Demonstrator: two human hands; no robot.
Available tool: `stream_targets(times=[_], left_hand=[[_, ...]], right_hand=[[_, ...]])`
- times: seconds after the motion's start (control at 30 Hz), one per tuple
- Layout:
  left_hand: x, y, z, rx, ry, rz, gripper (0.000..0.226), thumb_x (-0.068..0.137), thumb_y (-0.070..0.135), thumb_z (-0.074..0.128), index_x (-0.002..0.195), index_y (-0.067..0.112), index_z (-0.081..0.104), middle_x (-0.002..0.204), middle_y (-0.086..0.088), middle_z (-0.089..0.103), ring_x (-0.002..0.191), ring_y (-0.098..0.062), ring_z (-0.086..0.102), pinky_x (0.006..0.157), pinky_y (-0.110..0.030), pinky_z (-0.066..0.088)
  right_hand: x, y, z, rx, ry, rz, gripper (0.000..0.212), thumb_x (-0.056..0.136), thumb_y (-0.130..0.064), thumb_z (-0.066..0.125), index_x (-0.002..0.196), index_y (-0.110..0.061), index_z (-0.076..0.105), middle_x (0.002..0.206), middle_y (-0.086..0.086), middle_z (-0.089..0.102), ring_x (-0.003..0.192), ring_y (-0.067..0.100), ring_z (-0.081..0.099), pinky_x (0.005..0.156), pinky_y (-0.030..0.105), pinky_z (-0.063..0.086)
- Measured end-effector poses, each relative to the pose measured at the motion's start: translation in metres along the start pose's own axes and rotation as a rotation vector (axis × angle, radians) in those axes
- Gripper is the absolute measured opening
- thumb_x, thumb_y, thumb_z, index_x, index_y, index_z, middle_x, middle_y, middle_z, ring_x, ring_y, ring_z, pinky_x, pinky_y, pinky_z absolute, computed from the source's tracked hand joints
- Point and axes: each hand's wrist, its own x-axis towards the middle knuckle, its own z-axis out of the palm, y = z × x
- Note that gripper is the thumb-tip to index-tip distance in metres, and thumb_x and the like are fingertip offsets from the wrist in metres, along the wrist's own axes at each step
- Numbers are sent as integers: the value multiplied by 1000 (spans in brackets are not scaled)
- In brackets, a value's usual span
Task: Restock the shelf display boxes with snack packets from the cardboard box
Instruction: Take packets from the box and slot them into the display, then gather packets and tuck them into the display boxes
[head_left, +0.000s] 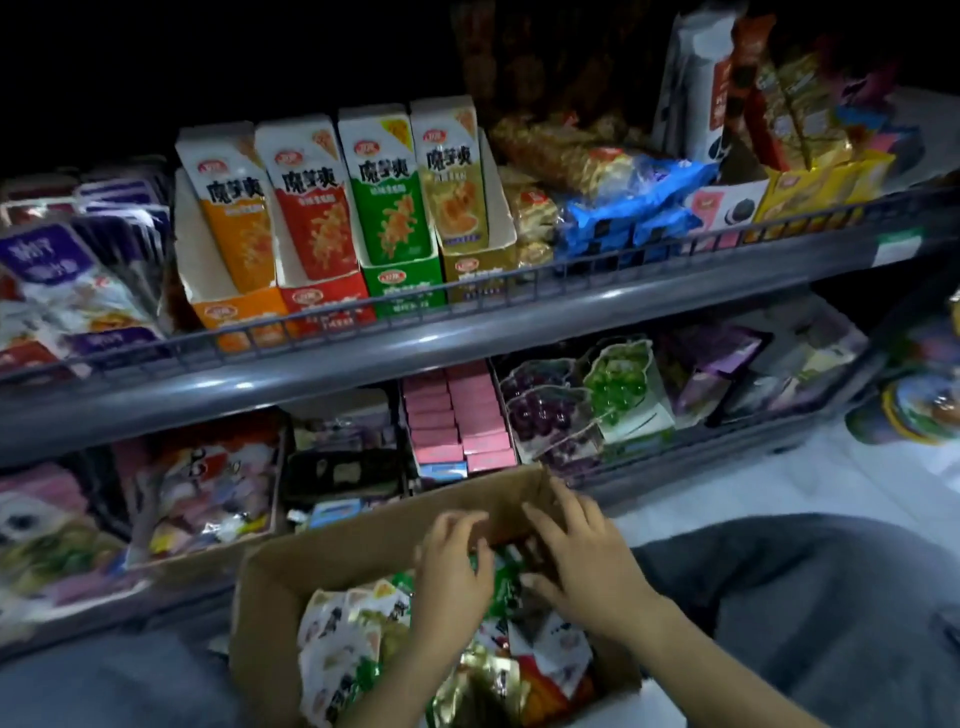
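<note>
Snack packets (353, 644), glossy green, white, gold, heaped in cardboard box (280, 577)

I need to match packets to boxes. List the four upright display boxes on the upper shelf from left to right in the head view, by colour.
orange display box → red display box → green display box → gold display box
</note>
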Motion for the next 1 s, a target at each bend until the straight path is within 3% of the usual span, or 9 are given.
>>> stream_targets(times=[0.17, 0.27, 0.37, 0.47, 0.57, 0.67, 0.77, 0.9, 1.0], left_hand=[[-17, -55, 55, 49, -278, -211, 51, 96, 38, 44, 143, 18, 37, 152, -4, 31, 139, -22, 28, 113, -41, 26], [-19, -80, 68, -5, -445, -348, 70, 96, 55, 35, 153, 21, 13, 161, -3, -2, 148, -24, 2, 119, -42, 11], [-20, -97, 77, -13, -544, -373, 75, 95, 61, 29, 153, 24, 0, 161, -2, -10, 148, -22, -7, 118, -44, 5], [-16, -106, 84, 177, -562, -319, 75, 93, 65, 21, 153, 26, 1, 161, -5, 8, 147, -26, 4, 116, -49, 4], [-11, -105, 84, 367, -495, -210, 61, 96, 60, 20, 148, 29, 30, 148, -9, 36, 141, -26, 23, 112, -48, 13], [-11, -102, 85, 366, -274, -118, 42, 97, 50, 32, 114, 28, 64, 105, 0, 53, 109, -18, 44, 94, -35, 27], [-3, -104, 93, 188, -35, -118, 32, 93, 48, 46, 95, 19, 59, 99, 1, 49, 101, -20, 46, 87, -33, 37], [16, -109, 105, 11, -254, -195, 53, 97, 51, 37, 141, 21, 39, 144, -3, 43, 136, -23, 33, 111, -42, 26], [21, -111, 114, 222, -419, -173, 55, 98, 53, 25, 148, 30, 30, 137, -6, 46, 130, -25, 36, 109, -44, 23]], right_hand=[[-11, 8, 39, 30, -5, 10, 66, 94, -43, 43, 152, -28, 13, 159, 6, -7, 146, 27, -2, 118, 40, 10], [-10, 17, 51, 84, 120, 13, 59, 92, -39, 49, 147, -22, 33, 159, 4, 11, 145, 27, 14, 116, 37, 15], [-9, 21, 60, 143, 232, 17, 54, 88, -37, 55, 137, -17, 48, 152, 6, 32, 137, 27, 30, 109, 41, 31], [-7, 20, 63, 190, 264, 32, 51, 88, -40, 47, 133, -15, 52, 146, 8, 41, 132, 27, 35, 106, 45, 37], [-6, 20, 64, 192, 273, 37, 54, 88, -42, 40, 132, -13, 53, 143, 8, 44, 132, 25, 35, 107, 45, 37], [-6, 18, 65, 202, 287, 56, 55, 87, -41, 40, 133, -13, 53, 142, 6, 45, 131, 21, 31, 106, 42, 36], [-5, 18, 65, 206, 296, 66, 54, 87, -40, 40, 132, -13, 53, 142, 6, 46, 131, 20, 30, 105, 40, 34], [-5, 17, 65, 223, 302, 81, 54, 87, -41, 41, 132, -14, 53, 142, 5, 46, 132, 19, 29, 104, 40, 34], [-5, 17, 66, 232, 302, 81, 51, 88, -37, 46, 134, -14, 52, 143, 4, 45, 132, 20, 29, 104, 40, 33]])
